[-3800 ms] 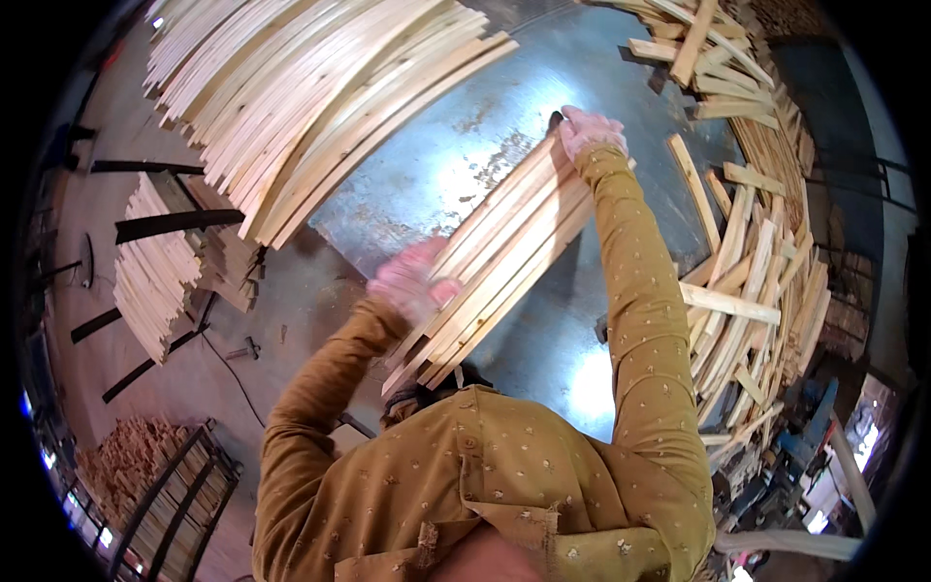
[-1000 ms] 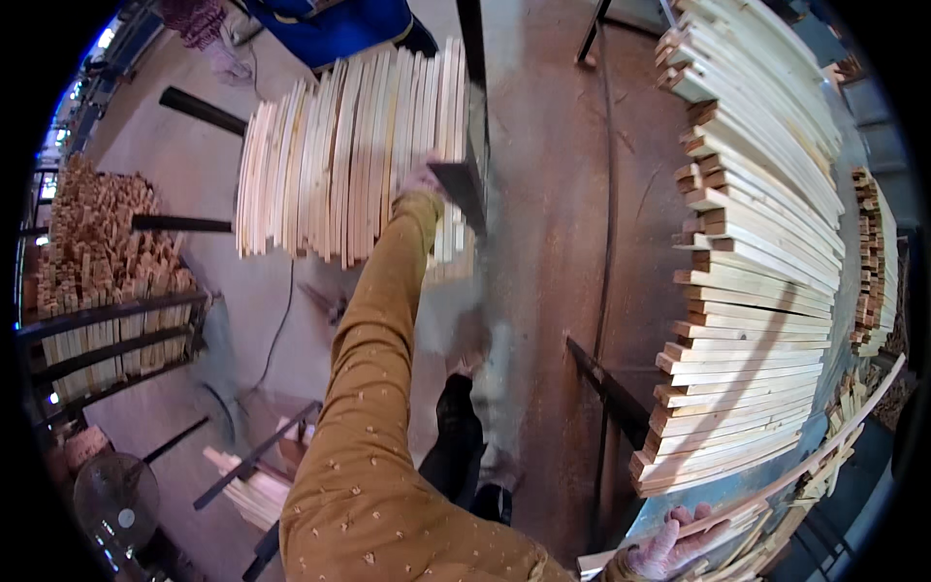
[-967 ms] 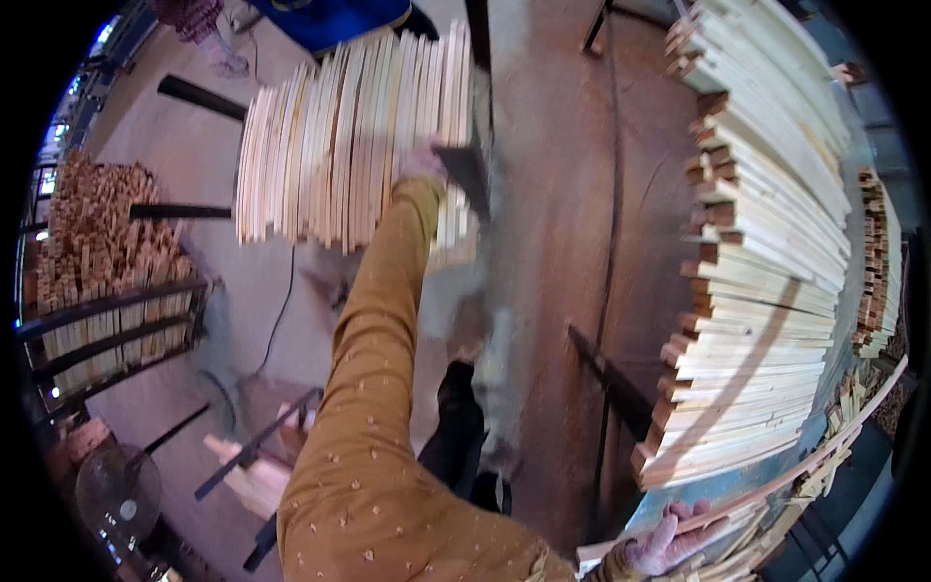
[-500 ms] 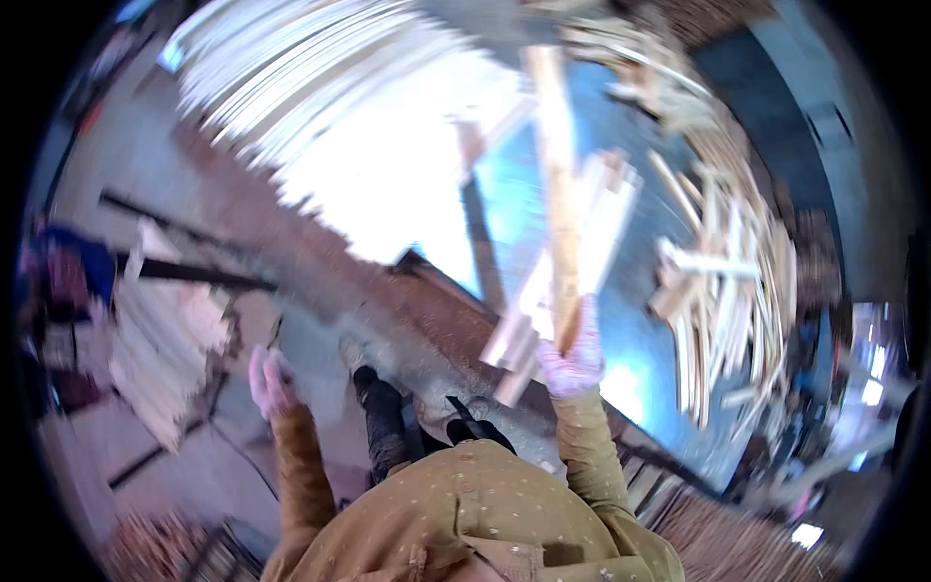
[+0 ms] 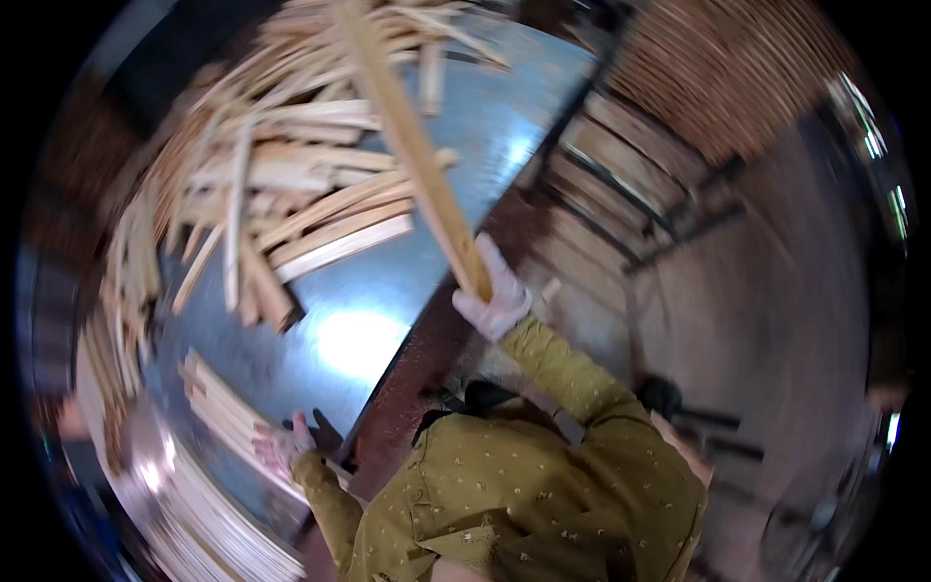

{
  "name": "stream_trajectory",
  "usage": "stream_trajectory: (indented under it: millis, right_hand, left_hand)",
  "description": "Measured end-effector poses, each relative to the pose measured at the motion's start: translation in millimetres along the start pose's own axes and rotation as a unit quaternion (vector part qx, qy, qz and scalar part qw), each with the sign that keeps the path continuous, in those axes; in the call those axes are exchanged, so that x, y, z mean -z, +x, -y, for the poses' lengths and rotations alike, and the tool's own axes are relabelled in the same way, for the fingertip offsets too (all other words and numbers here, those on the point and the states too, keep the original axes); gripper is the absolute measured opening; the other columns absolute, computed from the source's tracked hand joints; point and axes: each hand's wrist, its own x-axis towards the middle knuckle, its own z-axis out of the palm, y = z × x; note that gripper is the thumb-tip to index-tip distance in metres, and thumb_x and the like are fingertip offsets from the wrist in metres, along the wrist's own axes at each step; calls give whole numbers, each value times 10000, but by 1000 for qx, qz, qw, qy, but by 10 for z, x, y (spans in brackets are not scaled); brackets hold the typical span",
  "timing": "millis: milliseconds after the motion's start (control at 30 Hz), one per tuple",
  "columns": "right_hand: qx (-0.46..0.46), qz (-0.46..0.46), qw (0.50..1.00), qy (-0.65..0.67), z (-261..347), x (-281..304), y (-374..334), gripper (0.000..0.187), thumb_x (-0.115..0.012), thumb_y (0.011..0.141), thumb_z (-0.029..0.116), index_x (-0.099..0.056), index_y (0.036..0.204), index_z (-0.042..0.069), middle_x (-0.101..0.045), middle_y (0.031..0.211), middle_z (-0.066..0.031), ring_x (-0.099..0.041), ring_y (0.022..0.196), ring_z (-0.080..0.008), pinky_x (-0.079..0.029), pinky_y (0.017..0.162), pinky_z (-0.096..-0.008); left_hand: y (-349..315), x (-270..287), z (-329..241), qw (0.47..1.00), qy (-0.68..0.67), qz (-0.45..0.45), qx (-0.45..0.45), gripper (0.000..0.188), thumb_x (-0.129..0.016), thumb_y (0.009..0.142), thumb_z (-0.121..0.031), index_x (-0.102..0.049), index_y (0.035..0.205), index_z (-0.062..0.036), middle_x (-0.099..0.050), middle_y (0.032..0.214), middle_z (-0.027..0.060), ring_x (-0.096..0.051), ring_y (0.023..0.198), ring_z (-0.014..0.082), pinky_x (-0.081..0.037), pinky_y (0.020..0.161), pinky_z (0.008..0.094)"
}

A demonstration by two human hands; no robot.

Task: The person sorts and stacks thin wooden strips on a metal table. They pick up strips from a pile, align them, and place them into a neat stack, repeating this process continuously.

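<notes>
Right hand (image 5: 495,299), gloved, closed around the near end of a long wooden slat (image 5: 407,145); slat's long axis runs up and away from the hand, slanting left over the metal table (image 5: 388,320) toward the loose heap of slats (image 5: 291,213) on the table's far side. Slat looks lifted, not resting on the table, though blur makes that hard to confirm. Left hand (image 5: 283,448), also gloved, lies flat at the table's near left edge, fingers spread on a small bundle of slats (image 5: 225,412); not clearly gripping. The held slat is well apart from the left hand, so the right hand alone has it. Stacked slats (image 5: 223,533) sit just below the table's left corner. Rack of wood pieces (image 5: 679,145) stands right of the table
</notes>
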Motion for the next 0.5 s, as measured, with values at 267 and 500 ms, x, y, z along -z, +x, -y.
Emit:
stream_trajectory:
  millis: [267,500]
  right_hand:
    - [-505,-280,777,253,-2749,910,-144,409,-492,984,260,-450,1289,-9,-639,858,-136,-614,659,-220,-549,559,-367]
    - [-612,-172,765,103,-5396,1106,921,450,-422,995,398,-466,1342,116,-630,971,-155,-616,845,-321,-513,793,-424]
  left_hand:
    - [-271,-519,-1658,941,-168,9,-293,962,-666,833,-574,-287,1501,6,-324,1513,265,-288,1410,407,-254,1159,492]
    - [-358,-690,-3180,962,-91,-80,-247,909,-432,910,-676,-322,1468,34,-392,1462,261,-335,1377,413,-272,1134,503]
